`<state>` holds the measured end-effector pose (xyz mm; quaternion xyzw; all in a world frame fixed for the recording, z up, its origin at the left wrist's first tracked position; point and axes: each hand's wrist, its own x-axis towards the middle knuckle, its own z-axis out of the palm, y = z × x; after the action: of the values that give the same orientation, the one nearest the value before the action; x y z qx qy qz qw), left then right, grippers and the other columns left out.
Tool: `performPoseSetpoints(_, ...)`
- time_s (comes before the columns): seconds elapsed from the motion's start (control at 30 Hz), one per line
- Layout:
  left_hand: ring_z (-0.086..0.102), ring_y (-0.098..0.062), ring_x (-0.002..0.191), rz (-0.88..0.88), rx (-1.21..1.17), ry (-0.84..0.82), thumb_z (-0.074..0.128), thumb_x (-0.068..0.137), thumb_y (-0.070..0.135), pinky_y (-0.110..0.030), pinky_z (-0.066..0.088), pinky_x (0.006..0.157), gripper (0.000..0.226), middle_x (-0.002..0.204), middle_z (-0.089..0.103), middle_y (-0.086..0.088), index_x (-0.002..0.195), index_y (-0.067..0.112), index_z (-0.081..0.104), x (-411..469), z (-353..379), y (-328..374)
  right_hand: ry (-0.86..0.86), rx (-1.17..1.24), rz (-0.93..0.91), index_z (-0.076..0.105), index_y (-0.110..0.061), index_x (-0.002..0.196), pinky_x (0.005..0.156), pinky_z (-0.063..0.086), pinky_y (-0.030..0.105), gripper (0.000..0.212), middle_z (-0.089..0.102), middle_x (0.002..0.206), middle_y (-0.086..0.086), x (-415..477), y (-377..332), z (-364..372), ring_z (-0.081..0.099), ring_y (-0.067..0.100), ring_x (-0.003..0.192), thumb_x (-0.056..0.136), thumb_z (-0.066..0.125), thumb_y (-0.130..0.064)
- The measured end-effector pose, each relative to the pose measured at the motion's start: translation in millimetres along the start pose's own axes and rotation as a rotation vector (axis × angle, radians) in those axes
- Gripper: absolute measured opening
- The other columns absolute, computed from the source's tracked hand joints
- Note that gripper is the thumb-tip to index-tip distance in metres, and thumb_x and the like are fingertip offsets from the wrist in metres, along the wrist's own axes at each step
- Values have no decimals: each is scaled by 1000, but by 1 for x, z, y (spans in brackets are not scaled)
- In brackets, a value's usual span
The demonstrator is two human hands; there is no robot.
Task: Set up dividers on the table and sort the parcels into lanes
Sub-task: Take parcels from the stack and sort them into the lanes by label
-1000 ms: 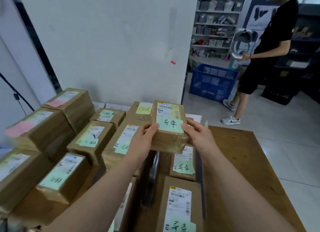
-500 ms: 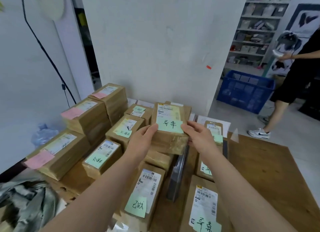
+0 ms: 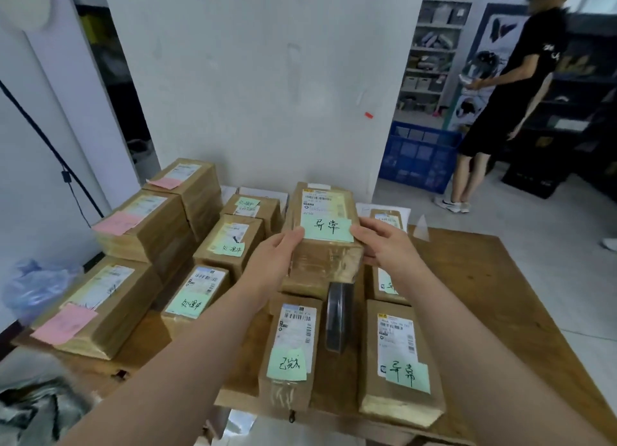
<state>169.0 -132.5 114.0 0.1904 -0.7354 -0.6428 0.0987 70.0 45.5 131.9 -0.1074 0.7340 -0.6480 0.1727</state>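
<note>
I hold a brown parcel (image 3: pixel 322 242) with a white shipping label and a green handwritten note above the middle of the wooden table (image 3: pixel 494 299). My left hand (image 3: pixel 275 262) grips its left side and my right hand (image 3: pixel 387 247) grips its right side. Under it stands a dark upright divider (image 3: pixel 337 315). Right of the divider lie two parcels with green notes, the near one (image 3: pixel 399 362) and one partly hidden behind my right hand (image 3: pixel 387 218). Left of the divider lies a parcel with a green note (image 3: pixel 292 352).
Several more green-noted parcels (image 3: pixel 197 295) fill the table's left half, and taller stacks with pink notes (image 3: pixel 100 309) line the left edge. A white wall (image 3: pixel 260 78) stands behind. A person in black (image 3: pixel 510 95) stands by a blue crate (image 3: pixel 417 155) at the right.
The held parcel stays between both hands with the same grip. The view has shifted down and back towards me, and more of the near parcels shows. The person at the right has turned away.
</note>
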Motion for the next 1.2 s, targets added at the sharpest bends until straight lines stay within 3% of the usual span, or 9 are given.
performPoseSetpoints(0.1, 67, 11, 77, 8, 29, -123, 43, 97, 55, -12, 46, 66, 24, 84, 71, 30, 96, 40, 63, -5, 2, -1, 71, 25, 14, 55, -17, 132, 69, 59, 24, 46, 71, 111, 0, -20, 3, -6, 72, 13, 91, 88, 68, -24)
performPoseSetpoints(0.23, 64, 0, 94, 19, 79, -238, 43, 94, 61, -27, 45, 87, 28, 96, 71, 22, 98, 42, 62, -8, 19, -15, 203, 16, 43, 58, -18, 129, 88, 56, 43, 44, 73, 106, 0, -48, 19, -20, 71, 21, 94, 87, 69, -24)
performPoseSetpoints(0.3, 61, 0, 96, 21, 103, -301, 42, 93, 64, -24, 43, 82, 28, 97, 69, 24, 98, 44, 61, -12, 31, -22, 246, 13, 71, 60, -18, 127, 90, 55, 46, 40, 74, 103, 1, -61, 29, -30, 71, 23, 94, 88, 69, -23)
performPoseSetpoints(0.53, 64, 1, 94, -45, 63, -446, 47, 97, 52, -17, 49, 71, 14, 96, 69, 29, 98, 46, 60, -21, 82, -42, 334, 41, 162, 58, -14, 128, 75, 58, 26, 42, 74, 104, -2, -90, 64, -71, 72, 13, 88, 88, 69, -20)
performPoseSetpoints(0.67, 64, -3, 97, -111, 66, -468, 48, 98, 48, -24, 51, 78, 13, 106, 67, 23, 103, 42, 58, -18, 112, -51, 348, 30, 212, 58, -16, 129, 80, 57, 31, 41, 74, 103, -4, -90, 83, -94, 72, 12, 88, 89, 67, -21)
performPoseSetpoints(0.8, 68, 1, 87, -150, 52, -448, 47, 99, 46, -15, 48, 63, 12, 96, 70, 26, 96, 44, 59, -9, 142, -46, 352, 19, 230, 57, -14, 130, 93, 53, 43, 43, 74, 103, -2, -74, 90, -121, 71, 17, 92, 89, 67, -24)
performPoseSetpoints(1.0, 69, 5, 77, -148, 25, -343, 45, 101, 44, -9, 48, 49, 15, 88, 72, 27, 105, 42, 58, 21, 173, -31, 307, -29, 187, 56, -8, 129, 89, 56, 39, 43, 69, 114, 5, -25, 83, -151, 69, 19, 97, 90, 66, -21)
performPoseSetpoints(1.13, 67, -7, 92, -134, 42, -273, 45, 100, 43, -21, 54, 63, 30, 105, 69, 17, 125, 34, 57, 55, 186, -18, 301, -53, 154, 56, -9, 130, 87, 56, 38, 42, 68, 115, 3, 18, 80, -159, 69, 17, 97, 91, 65, -22)
performPoseSetpoints(1.2, 64, -9, 95, -112, 39, -251, 45, 101, 40, -22, 51, 64, 34, 113, 67, 13, 132, 31, 53, 79, 192, -12, 300, -39, 132, 58, -11, 128, 79, 58, 32, 38, 70, 110, 1, 42, 77, -163, 70, 13, 91, 92, 64, -21)
